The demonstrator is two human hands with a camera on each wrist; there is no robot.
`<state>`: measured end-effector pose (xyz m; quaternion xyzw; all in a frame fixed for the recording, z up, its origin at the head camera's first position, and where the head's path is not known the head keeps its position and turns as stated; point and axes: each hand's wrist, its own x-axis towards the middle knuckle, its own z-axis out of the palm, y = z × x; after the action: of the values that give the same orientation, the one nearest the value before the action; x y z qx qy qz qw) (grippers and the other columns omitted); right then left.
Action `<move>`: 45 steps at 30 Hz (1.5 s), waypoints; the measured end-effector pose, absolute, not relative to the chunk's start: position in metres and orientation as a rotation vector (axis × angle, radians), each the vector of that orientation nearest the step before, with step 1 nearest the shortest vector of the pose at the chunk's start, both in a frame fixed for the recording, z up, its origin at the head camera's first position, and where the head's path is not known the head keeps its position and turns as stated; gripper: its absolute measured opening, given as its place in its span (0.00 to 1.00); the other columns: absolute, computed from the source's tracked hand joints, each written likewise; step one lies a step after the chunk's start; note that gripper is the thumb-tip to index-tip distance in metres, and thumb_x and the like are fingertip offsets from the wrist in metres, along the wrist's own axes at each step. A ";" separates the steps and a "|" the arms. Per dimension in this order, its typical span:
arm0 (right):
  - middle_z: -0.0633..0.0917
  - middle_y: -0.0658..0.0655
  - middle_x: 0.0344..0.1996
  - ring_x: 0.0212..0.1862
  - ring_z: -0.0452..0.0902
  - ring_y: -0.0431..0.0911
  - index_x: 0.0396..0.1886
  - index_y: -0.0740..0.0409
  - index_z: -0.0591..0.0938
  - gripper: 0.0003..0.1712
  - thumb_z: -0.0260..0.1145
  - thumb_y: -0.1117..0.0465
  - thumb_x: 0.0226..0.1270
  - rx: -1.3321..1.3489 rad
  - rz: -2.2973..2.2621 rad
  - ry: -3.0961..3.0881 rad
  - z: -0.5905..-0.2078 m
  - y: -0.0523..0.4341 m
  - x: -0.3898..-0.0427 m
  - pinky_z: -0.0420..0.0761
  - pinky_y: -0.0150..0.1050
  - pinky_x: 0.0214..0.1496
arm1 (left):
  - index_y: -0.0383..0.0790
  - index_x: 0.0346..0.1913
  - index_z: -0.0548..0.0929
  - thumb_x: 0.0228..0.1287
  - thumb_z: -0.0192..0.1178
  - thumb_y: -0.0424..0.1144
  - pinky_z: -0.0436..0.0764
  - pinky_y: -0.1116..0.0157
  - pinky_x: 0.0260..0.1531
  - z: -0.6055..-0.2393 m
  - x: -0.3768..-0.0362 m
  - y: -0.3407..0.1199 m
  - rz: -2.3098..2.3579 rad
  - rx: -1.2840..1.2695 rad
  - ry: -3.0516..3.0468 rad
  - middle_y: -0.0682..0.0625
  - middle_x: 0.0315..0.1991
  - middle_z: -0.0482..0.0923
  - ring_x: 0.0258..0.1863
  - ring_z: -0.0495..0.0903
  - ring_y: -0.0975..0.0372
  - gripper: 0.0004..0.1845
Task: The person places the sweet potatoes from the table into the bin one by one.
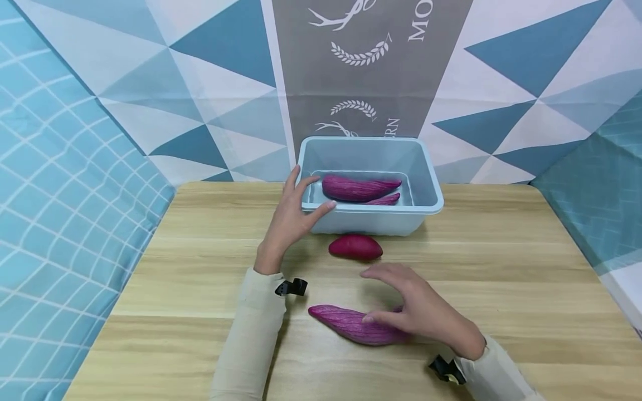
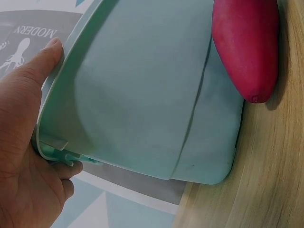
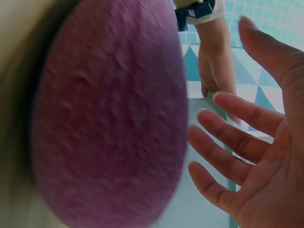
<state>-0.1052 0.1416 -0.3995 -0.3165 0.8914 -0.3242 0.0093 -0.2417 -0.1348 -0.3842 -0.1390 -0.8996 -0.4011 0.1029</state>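
My left hand (image 1: 292, 214) grips the left front corner of the light blue plastic bin (image 1: 371, 221), thumb along the rim in the left wrist view. Inside the bin lie two purple sweet potatoes (image 1: 358, 188), the nearer one partly hidden by the front wall. Over a third, ridged purple sweet potato (image 1: 351, 323) on the table hovers my right hand (image 1: 416, 303), covering its right end in the head view. The right wrist view shows the fingers (image 3: 237, 137) spread beside that potato, holding nothing. A smooth dark red sweet potato (image 1: 355, 247) lies just before the bin.
The bin stands at the back edge of the wood-grain table (image 1: 200, 267), against a patterned backdrop (image 1: 371, 83). Blue tiled cloth (image 1: 75, 211) hangs at the left. A black wrist camera (image 1: 292, 287) sits on my left sleeve.
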 end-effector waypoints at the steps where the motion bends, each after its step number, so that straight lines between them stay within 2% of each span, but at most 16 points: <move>1: 0.80 0.42 0.62 0.66 0.75 0.45 0.65 0.40 0.77 0.39 0.74 0.34 0.54 -1.000 -0.995 2.782 -0.402 0.142 -0.104 0.77 0.53 0.66 | 0.53 0.72 0.70 0.62 0.64 0.64 0.69 0.40 0.70 -0.384 -0.242 -0.134 -1.186 -0.411 -2.657 0.49 0.84 0.39 0.81 0.52 0.46 0.38; 7: 0.81 0.42 0.61 0.64 0.77 0.44 0.64 0.44 0.79 0.40 0.72 0.32 0.55 -1.063 -0.985 2.729 -0.413 0.140 -0.098 0.79 0.51 0.64 | 0.53 0.72 0.70 0.61 0.64 0.65 0.68 0.40 0.70 -0.385 -0.240 -0.133 -1.194 -0.389 -2.669 0.50 0.84 0.39 0.81 0.51 0.47 0.39; 13: 0.83 0.42 0.58 0.60 0.78 0.41 0.63 0.45 0.79 0.38 0.70 0.32 0.57 -1.010 -1.007 2.644 -0.420 0.140 -0.095 0.80 0.47 0.62 | 0.55 0.72 0.70 0.62 0.63 0.66 0.67 0.39 0.70 -0.385 -0.239 -0.134 -1.183 -0.392 -2.677 0.51 0.84 0.38 0.82 0.48 0.48 0.39; 23: 0.85 0.44 0.53 0.52 0.81 0.38 0.61 0.47 0.80 0.37 0.70 0.32 0.58 -0.975 -0.987 2.588 -0.430 0.140 -0.092 0.82 0.40 0.56 | 0.52 0.72 0.70 0.62 0.63 0.66 0.67 0.38 0.70 -0.385 -0.239 -0.134 -1.187 -0.391 -2.677 0.50 0.84 0.38 0.82 0.48 0.48 0.40; 32: 0.87 0.40 0.47 0.48 0.80 0.34 0.55 0.45 0.83 0.31 0.72 0.34 0.58 -1.012 -0.874 2.651 -0.431 0.138 -0.090 0.81 0.40 0.53 | 0.54 0.72 0.69 0.61 0.63 0.66 0.66 0.39 0.71 -0.386 -0.239 -0.133 -1.190 -0.390 -2.681 0.51 0.84 0.38 0.82 0.48 0.49 0.40; 38: 0.85 0.35 0.44 0.43 0.77 0.29 0.51 0.40 0.83 0.28 0.65 0.29 0.61 -0.987 -0.746 2.682 -0.430 0.135 -0.089 0.78 0.39 0.51 | 0.55 0.72 0.69 0.62 0.63 0.66 0.67 0.39 0.71 -0.385 -0.240 -0.133 -1.186 -0.388 -2.682 0.52 0.84 0.38 0.82 0.48 0.49 0.39; 45: 0.85 0.34 0.42 0.43 0.77 0.30 0.50 0.39 0.83 0.28 0.61 0.27 0.64 -0.956 -0.675 2.702 -0.432 0.133 -0.089 0.77 0.40 0.51 | 0.53 0.72 0.69 0.62 0.63 0.66 0.68 0.39 0.70 -0.385 -0.241 -0.133 -1.189 -0.393 -2.674 0.52 0.84 0.38 0.82 0.49 0.48 0.39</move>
<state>-0.0894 0.1327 -0.4315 -0.3230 0.9132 -0.2282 0.0983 -0.2412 -0.1330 -0.3847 -0.1326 -0.9015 -0.4009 0.0945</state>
